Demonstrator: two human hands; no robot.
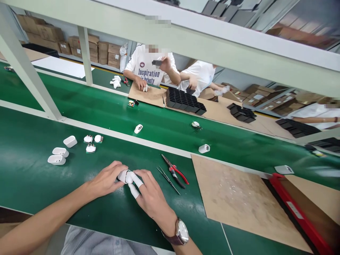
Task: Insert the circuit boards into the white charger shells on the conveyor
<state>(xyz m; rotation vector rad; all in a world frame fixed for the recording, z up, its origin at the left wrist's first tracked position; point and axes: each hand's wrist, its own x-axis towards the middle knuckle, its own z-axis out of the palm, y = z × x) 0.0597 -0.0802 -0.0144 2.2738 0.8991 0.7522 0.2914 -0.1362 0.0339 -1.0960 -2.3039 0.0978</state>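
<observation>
Gripping shell (122,176), left hand (108,178) curled round it | mouth facing my right hand (152,194) | fingertips pinching insert (129,177) there

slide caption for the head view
Left hand holds a white housing, right hand at one end, tweezers and needle-nose pliers nearby.

White shirt (147,66) opposite: "Inspiration", below, apparently, "is beauty".

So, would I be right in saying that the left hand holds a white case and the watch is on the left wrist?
Not quite: the head view shows the watch on the wrist of the right hand; the left hand does hold a white case.
</observation>
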